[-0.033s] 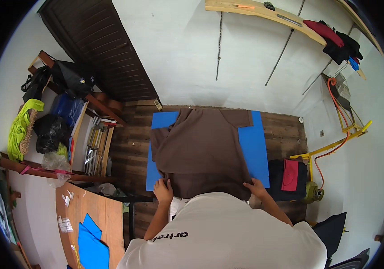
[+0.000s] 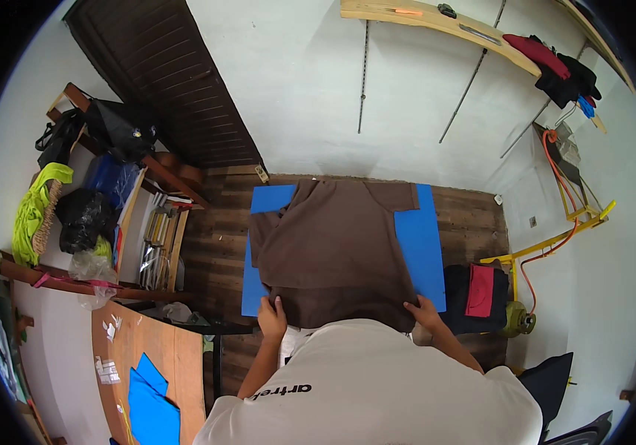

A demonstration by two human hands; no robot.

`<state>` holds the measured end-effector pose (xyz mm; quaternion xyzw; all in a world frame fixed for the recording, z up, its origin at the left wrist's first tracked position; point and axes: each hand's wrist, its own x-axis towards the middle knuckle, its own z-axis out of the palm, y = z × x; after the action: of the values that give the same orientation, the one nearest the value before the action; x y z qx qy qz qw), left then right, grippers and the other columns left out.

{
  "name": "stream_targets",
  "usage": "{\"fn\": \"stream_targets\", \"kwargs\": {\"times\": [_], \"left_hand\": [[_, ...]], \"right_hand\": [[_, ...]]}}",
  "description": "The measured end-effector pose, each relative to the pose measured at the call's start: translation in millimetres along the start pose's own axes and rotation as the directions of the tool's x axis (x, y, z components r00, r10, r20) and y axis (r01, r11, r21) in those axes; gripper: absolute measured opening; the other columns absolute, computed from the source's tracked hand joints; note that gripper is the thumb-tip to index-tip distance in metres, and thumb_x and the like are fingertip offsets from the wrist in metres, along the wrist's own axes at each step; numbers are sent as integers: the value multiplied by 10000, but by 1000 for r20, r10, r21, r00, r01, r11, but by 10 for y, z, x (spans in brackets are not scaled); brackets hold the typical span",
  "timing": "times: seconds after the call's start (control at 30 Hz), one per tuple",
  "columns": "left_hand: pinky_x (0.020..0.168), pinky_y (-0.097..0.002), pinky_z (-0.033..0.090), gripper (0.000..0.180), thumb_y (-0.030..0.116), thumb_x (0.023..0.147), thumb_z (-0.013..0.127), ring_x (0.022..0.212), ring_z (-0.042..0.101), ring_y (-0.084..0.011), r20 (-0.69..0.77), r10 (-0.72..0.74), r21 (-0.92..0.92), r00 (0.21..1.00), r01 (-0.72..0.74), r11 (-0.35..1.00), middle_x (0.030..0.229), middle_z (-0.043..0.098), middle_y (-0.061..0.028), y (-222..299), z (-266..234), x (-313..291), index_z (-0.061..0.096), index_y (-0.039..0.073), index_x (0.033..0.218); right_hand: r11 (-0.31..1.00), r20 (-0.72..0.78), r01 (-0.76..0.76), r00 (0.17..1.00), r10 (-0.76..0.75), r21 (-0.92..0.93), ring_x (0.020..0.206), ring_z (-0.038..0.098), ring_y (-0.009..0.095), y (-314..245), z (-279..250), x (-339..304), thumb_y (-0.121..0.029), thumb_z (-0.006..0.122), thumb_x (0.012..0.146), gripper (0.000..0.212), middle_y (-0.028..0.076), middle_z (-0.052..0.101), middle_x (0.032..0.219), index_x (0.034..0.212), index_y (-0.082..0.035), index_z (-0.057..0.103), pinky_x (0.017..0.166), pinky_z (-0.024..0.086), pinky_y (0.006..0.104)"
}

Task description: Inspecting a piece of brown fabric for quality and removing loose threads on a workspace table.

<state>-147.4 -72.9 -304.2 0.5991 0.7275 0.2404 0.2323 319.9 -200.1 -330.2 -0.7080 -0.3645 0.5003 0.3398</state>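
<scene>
Touching the near corners of a brown short-sleeved shirt (image 2: 340, 245): left hand (image 2: 272, 319) and right hand (image 2: 426, 312), set apart.
Shirt lay spread on a blue rectangular work surface (image 2: 423, 259), rumpled along its left side; firmness of either grip could not be told. Almost nothing had shifted since the preceding view, so the shirt's layout stayed as spread.

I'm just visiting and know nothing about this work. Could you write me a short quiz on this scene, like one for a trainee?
1. What colour is the garment spread on the blue surface? A) green B) brown C) white
2. True or false: the left hand lies on the wooden tabletop.
3. Which hand is nearer the red folded cloth?

Key: 1. B. 2. False; it is at the garment's near left edge. 3. The right hand.
</scene>
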Motion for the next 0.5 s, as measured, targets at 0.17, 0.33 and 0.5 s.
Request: {"fn": "stream_targets", "kwargs": {"times": [0.17, 0.33, 0.5], "left_hand": [[843, -360, 519, 510, 406, 921, 796, 909, 635, -205, 201, -86, -567, 976, 188, 802, 966, 694, -165, -285, -12, -302, 589, -22, 1107], [710, -321, 521, 619, 358, 758, 944, 782, 627, -160, 333, -105, -445, 937, 254, 859, 913, 690, -115, -1034, 102, -964, 555, 22, 1103], [696, -356, 535, 474, 378, 777, 917, 684, 609, -174, 465, -269, -46, 844, 327, 944, 754, 663, -101, -1708, 471, -1291, 595, 64, 926]], "right_hand": [[982, -256, 162, 958, -133, 98, 861, 667, 161, 113, 132, -99, -275, 794, 917, 369, 124, 741, 954, 1054, 49, 682, 763, 538, 335], [980, -274, 189, 947, -168, 55, 817, 637, 133, 12, 145, -135, -224, 798, 902, 305, 104, 730, 893, 1009, 38, 684, 739, 529, 328], [920, -184, 72, 983, 0, 384, 764, 596, 97, 220, 80, -52, -125, 699, 925, 155, 33, 694, 853, 936, 28, 682, 683, 500, 301]]}}
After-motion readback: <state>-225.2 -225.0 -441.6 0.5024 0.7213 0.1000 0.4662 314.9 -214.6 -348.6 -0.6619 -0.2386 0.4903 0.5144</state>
